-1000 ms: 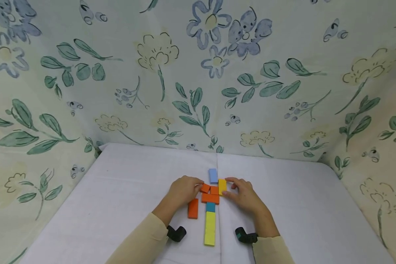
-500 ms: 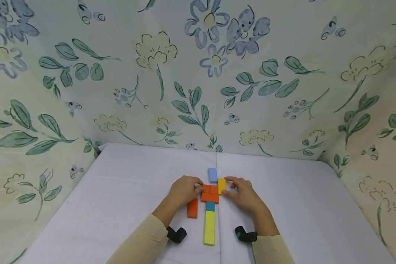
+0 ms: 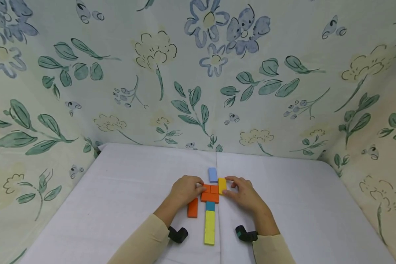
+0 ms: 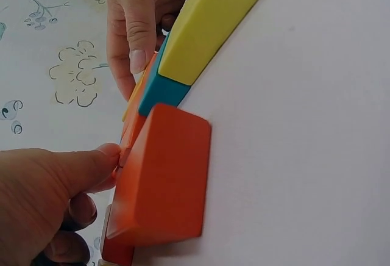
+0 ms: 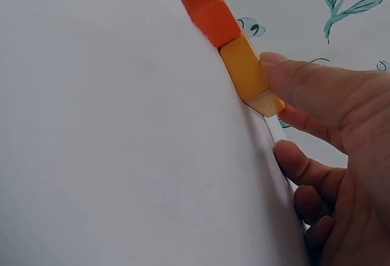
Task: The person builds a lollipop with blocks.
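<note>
My left hand (image 3: 184, 191) pinches a small orange block (image 3: 206, 188) between thumb and index finger. That block lies flush beside a second small orange block (image 3: 214, 189), both along the far side of a longer orange block (image 3: 210, 198). On the right, my right hand (image 3: 245, 194) holds a yellow block (image 3: 222, 186) by its ends, thumb near and index finger far, against the orange pieces. In the right wrist view, the thumb presses on the yellow block (image 5: 245, 64). Below the long orange piece, a teal block (image 3: 210, 206) and a lime block (image 3: 209, 228) continue in a line.
A light blue block (image 3: 212, 175) lies just beyond the group. Another orange block (image 3: 193, 208) lies apart, near the left wrist; it looms large in the left wrist view. White cloth (image 3: 135, 168) covers the table, with a floral curtain (image 3: 184, 73) behind it.
The small orange block at my left hand has turned from a slant to straight, closing the gap to its neighbour. My right hand has stayed at the yellow block.
</note>
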`<state>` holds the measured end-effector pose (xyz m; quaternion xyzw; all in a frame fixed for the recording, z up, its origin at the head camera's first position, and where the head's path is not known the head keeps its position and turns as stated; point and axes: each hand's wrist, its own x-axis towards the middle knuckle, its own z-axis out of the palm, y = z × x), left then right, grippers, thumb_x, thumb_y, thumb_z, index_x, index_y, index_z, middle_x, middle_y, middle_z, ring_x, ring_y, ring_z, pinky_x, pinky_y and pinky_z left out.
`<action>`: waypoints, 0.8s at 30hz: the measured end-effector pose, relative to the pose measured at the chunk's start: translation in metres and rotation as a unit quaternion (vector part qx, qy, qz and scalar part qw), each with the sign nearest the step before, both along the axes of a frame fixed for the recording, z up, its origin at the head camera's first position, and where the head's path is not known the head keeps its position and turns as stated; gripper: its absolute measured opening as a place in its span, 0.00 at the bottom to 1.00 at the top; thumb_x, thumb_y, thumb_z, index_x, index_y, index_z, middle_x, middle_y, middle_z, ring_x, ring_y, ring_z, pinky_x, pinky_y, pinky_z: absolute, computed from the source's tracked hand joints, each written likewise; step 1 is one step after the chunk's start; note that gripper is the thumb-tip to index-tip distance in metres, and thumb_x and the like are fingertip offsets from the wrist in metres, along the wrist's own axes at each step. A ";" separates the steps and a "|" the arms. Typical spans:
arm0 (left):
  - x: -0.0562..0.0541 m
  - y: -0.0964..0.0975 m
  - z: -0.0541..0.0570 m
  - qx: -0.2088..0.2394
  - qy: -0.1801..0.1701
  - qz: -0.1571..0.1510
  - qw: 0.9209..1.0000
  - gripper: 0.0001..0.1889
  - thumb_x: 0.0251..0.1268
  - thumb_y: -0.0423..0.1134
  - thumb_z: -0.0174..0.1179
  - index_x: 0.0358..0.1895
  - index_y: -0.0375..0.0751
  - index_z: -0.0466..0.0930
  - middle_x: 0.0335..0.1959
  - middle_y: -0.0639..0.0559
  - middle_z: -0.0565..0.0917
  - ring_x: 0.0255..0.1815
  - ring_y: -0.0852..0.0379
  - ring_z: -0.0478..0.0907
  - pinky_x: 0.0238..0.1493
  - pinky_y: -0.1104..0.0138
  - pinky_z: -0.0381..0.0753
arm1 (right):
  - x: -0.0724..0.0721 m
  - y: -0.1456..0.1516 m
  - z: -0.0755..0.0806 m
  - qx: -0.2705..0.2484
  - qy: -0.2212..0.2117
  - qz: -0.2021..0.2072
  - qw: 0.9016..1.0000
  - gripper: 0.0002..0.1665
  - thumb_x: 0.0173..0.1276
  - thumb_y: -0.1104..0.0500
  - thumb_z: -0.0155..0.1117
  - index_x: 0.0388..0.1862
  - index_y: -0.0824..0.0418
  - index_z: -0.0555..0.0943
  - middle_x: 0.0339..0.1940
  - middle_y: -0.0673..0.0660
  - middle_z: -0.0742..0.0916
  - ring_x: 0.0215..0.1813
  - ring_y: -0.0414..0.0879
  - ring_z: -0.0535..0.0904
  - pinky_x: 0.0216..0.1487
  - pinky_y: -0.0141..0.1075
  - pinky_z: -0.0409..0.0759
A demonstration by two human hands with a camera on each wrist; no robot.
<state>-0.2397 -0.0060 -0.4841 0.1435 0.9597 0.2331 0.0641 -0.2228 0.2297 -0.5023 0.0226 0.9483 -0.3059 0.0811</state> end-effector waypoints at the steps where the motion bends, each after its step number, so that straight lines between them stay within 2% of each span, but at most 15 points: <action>1: 0.000 0.000 0.000 0.001 0.000 0.000 1.000 0.15 0.69 0.52 0.66 0.52 0.51 0.88 0.46 0.53 0.89 0.38 0.58 0.77 0.47 0.62 0.83 | 0.000 0.000 0.000 -0.001 0.001 0.000 1.000 0.35 0.65 0.39 0.72 0.70 0.41 0.75 0.49 0.51 0.80 0.55 0.50 0.69 0.54 0.49 0.79; 11: 0.000 0.001 0.000 0.000 0.000 0.002 1.000 0.15 0.69 0.53 0.66 0.52 0.52 0.88 0.47 0.53 0.90 0.40 0.57 0.78 0.49 0.60 0.84 | -0.001 0.000 0.001 -0.013 -0.007 -0.007 1.000 0.35 0.64 0.43 0.73 0.69 0.43 0.76 0.48 0.51 0.79 0.55 0.49 0.68 0.54 0.49 0.79; 14: 0.001 -0.001 0.000 0.001 0.000 0.001 1.000 0.16 0.70 0.53 0.64 0.54 0.52 0.87 0.49 0.53 0.90 0.41 0.56 0.79 0.52 0.59 0.84 | -0.001 0.000 0.002 -0.015 -0.006 -0.007 1.000 0.35 0.64 0.43 0.73 0.69 0.44 0.76 0.48 0.51 0.79 0.55 0.49 0.68 0.54 0.48 0.79; 17: 0.005 -0.005 0.001 0.003 0.000 0.006 1.000 0.17 0.72 0.52 0.63 0.56 0.51 0.86 0.48 0.54 0.89 0.39 0.58 0.78 0.49 0.60 0.84 | -0.001 0.000 0.002 -0.015 -0.005 -0.007 1.000 0.34 0.64 0.44 0.73 0.69 0.44 0.76 0.48 0.51 0.79 0.55 0.49 0.68 0.53 0.47 0.78; 21: 0.015 -0.018 0.007 0.008 -0.003 0.006 1.000 0.15 0.72 0.51 0.62 0.54 0.50 0.84 0.38 0.55 0.87 0.33 0.59 0.75 0.40 0.64 0.82 | -0.001 0.000 0.001 -0.015 -0.004 -0.007 1.000 0.34 0.64 0.44 0.73 0.69 0.44 0.76 0.47 0.51 0.79 0.55 0.49 0.68 0.53 0.47 0.78; 24: 0.024 -0.032 0.011 0.017 -0.023 -0.023 0.999 0.14 0.68 0.51 0.67 0.49 0.48 0.82 0.28 0.56 0.81 0.28 0.59 0.73 0.32 0.66 0.76 | -0.001 0.000 0.001 -0.016 -0.003 -0.007 1.000 0.34 0.64 0.44 0.73 0.69 0.44 0.76 0.47 0.51 0.78 0.55 0.49 0.68 0.53 0.47 0.78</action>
